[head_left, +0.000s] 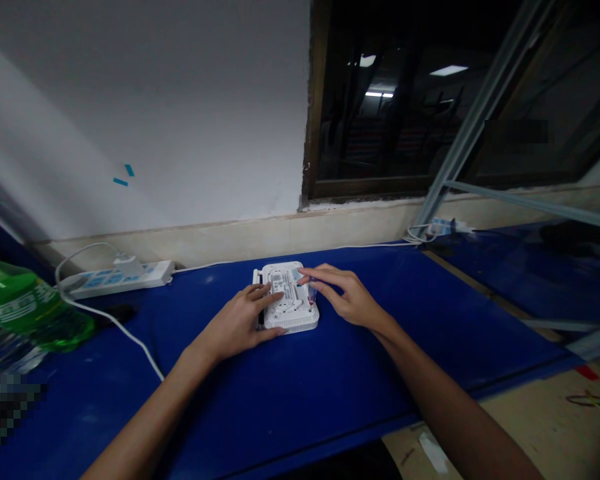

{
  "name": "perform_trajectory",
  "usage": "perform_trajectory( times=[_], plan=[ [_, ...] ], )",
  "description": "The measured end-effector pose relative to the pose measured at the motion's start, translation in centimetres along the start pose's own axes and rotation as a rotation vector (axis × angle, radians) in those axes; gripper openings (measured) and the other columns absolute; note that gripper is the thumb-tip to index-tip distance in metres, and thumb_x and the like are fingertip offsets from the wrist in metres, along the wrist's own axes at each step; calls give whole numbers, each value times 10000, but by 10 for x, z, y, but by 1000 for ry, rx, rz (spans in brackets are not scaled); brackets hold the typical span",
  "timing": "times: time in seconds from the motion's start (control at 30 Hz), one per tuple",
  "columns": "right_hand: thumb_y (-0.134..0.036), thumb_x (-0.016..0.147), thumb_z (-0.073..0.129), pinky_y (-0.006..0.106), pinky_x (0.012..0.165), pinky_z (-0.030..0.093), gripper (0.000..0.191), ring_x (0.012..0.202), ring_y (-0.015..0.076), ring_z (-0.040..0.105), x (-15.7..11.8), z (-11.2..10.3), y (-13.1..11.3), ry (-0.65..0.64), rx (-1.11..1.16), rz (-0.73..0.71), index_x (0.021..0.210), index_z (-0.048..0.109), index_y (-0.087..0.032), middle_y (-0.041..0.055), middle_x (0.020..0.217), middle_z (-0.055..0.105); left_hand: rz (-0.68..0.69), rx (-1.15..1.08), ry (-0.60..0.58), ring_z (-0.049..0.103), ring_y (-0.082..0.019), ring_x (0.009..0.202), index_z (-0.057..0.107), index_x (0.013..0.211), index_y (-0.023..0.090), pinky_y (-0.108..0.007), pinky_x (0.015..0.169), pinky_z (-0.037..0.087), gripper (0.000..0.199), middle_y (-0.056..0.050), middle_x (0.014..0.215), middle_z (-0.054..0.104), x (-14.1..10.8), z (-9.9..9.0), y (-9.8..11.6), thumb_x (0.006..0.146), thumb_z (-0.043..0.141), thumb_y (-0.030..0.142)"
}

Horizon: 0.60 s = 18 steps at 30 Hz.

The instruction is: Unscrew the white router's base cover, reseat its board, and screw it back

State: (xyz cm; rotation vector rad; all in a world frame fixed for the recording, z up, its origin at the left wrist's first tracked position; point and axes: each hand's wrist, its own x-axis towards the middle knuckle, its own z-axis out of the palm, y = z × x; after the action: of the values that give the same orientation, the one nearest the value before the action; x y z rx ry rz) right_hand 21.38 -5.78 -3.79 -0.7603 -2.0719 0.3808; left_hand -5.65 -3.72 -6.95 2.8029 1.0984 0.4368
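A white plastic device point(293, 323) with a printed label and vent holes lies on the blue table. My left hand point(240, 319) rests on its left side, fingers spread over the casing and the thumb along the near edge. In my right hand point(345, 293), the fingers pinch a small screwdriver point(312, 292) with a clear, purplish handle. It stands upright over the device's near right corner, with its lower end at the surface. Whether the tip sits in a screw is too small to tell.
A white power strip point(125, 280) with a plugged-in cable lies at the back left, near a green bottle point(30, 303). Another power strip point(443, 227) is at the back right by a metal frame point(480, 110). The blue table point(290, 393) meets a wall behind.
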Motion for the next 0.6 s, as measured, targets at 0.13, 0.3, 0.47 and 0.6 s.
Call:
perform_trajectory(
  times=[0.13,0.3,0.47,0.6],
  plan=[
    [-252,945,618,342,766,494,229,845,185,603,-1,3,5,51,-79,-41,1151,717,-234,48,913,706,-1,-5,0,412,-340,1381,446,1457,261,-541,1124,372,737,-145,1494,449,0,0,1,853,619,647],
    [-307,929,642,371,836,494,328,954,215,592,-2,0,3,17,-149,-23,1244,668,-220,82,1012,682,-1,7,-1,410,-335,1386,449,1454,262,-543,1129,365,723,-146,1497,445,0,0,1,861,611,643],
    [-211,1002,500,375,975,468,423,1113,194,602,-1,0,1,-69,-52,39,1421,505,-267,67,1213,675,12,5,5,405,-328,1388,443,1458,255,-531,1131,368,730,-145,1494,450,0,0,0,860,619,634],
    [-303,948,616,346,812,503,332,865,189,631,-1,6,5,-5,-157,15,1269,640,-224,51,940,703,15,6,7,409,-329,1385,445,1457,253,-532,1135,364,734,-142,1495,449,0,1,0,856,627,633]
  ],
)
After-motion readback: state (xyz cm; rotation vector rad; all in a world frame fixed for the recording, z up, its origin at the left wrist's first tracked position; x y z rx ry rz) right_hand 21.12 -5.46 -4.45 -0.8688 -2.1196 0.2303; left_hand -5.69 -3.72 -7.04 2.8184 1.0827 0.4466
